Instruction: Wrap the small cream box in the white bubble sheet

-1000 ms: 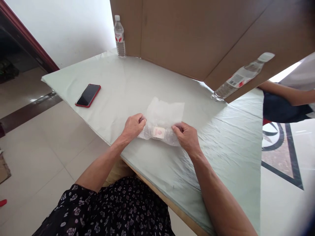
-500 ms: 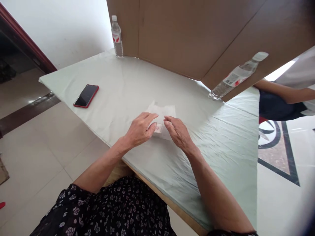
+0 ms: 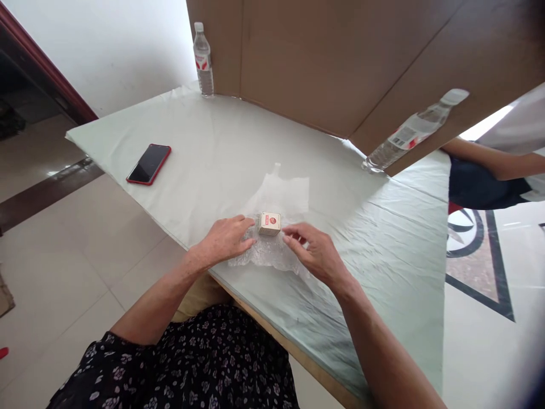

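A small cream box (image 3: 269, 223) with a red mark sits on a sheet of clear bubble wrap (image 3: 279, 227) spread on the pale green table cover (image 3: 221, 147). My left hand (image 3: 223, 241) lies on the wrap's near left edge, fingers stretched toward the box and almost touching it. My right hand (image 3: 313, 250) is just right of the box, its fingertips pinched on the wrap beside it. The wrap's far part lies flat beyond the box.
A red-cased phone (image 3: 149, 164) lies at the table's left. One water bottle (image 3: 203, 59) stands at the back, another (image 3: 413, 132) leans against the tall cardboard screen (image 3: 340, 62). Another person's arm (image 3: 498, 162) shows at the right. Tiled floor lies below left.
The wrap was bundled over the box under both hands; now it lies opened out and the box sits bare on top. Both hands have drawn back toward me.
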The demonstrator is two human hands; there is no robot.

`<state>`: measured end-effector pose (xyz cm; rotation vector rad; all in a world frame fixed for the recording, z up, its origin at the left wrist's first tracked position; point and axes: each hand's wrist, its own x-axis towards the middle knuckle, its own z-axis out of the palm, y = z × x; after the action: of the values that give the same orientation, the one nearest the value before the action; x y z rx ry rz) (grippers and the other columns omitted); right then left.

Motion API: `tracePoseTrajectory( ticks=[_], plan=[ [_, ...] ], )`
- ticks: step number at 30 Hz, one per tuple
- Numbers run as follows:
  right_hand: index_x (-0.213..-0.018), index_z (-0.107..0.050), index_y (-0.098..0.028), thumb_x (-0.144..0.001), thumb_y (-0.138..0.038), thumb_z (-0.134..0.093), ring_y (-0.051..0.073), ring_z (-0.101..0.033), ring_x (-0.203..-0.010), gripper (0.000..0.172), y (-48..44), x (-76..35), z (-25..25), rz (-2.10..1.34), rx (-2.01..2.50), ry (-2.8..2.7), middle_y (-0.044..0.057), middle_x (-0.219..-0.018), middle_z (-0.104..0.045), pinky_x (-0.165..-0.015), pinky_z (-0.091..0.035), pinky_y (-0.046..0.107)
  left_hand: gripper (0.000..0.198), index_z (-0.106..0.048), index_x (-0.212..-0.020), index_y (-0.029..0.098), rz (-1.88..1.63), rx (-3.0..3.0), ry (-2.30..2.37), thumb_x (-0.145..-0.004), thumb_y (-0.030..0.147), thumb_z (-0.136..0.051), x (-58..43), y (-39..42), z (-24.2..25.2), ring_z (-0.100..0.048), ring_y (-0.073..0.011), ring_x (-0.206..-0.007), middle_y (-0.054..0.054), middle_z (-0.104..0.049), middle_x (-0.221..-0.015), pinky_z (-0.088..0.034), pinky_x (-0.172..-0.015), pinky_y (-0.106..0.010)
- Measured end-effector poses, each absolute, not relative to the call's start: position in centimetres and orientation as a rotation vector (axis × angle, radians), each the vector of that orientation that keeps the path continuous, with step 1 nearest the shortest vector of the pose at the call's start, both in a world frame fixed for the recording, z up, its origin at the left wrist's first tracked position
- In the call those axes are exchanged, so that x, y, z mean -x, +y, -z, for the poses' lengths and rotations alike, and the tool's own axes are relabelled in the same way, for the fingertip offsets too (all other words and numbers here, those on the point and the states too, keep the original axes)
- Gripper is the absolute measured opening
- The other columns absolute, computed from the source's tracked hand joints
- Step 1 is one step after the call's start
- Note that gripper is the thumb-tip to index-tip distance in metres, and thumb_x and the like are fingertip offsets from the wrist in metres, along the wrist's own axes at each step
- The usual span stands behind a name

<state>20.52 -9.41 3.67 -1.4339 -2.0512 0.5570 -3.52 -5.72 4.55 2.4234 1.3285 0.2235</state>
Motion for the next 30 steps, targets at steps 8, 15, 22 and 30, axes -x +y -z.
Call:
tracePoseTrajectory(
  ticks=[8,15,22,30],
  plan=[
    [-0.129,-0.060,-0.021,-0.085,-0.027,-0.063,0.033,-0.063,-0.116,0.045,-6.1,-18.5,-1.0,-0.359,1.411,-2.123,0.014,-0.126,-0.068,-0.098,-0.051,0.053,0.059,-0.050,-0.129,0.023,-0.296,-2.494,1.370,-0.080,0.043,-0.075,2.7,-6.0,-3.0,-0.058,-0.0320,-0.119,-0.013,-0.058,-0.131,-0.053,-0.093,-0.043],
    [-0.124,-0.062,-0.019,-0.081,-0.042,-0.068,0.031,-0.064,-0.110,0.049,-8.2,-26.2,-0.3,-0.201,1.679,-1.659,0.015,-0.122,-0.068,-0.094,-0.050,0.051,0.051,-0.058,-0.115,0.019,-0.302,-2.583,1.400,-0.077,0.046,-0.078,2.7,-5.5,-2.2,-0.057,-0.0347,-0.110,-0.014,-0.063,-0.118,-0.048,-0.096,-0.047],
    [-0.120,-0.064,-0.022,-0.080,-0.043,-0.065,0.037,-0.056,-0.121,0.045,-9.7,-28.9,-0.4,0.049,1.828,-1.565,0.016,-0.134,-0.062,-0.102,-0.040,0.060,0.052,-0.058,-0.114,0.017,-0.290,-2.619,1.435,-0.077,0.048,-0.078,2.4,-5.4,-1.8,-0.054,-0.0348,-0.110,-0.015,-0.062,-0.119,-0.047,-0.096,-0.047],
    [-0.132,-0.059,-0.021,-0.090,-0.046,-0.061,0.034,-0.055,-0.130,0.049,-8.5,-20.8,-1.2,-0.105,1.491,-2.151,0.016,-0.142,-0.059,-0.104,-0.043,0.051,0.052,-0.059,-0.114,0.014,-0.229,-2.659,1.457,-0.080,0.050,-0.075,2.2,-5.9,-2.2,-0.055,-0.0343,-0.112,-0.017,-0.061,-0.122,-0.047,-0.095,-0.046]
  ],
)
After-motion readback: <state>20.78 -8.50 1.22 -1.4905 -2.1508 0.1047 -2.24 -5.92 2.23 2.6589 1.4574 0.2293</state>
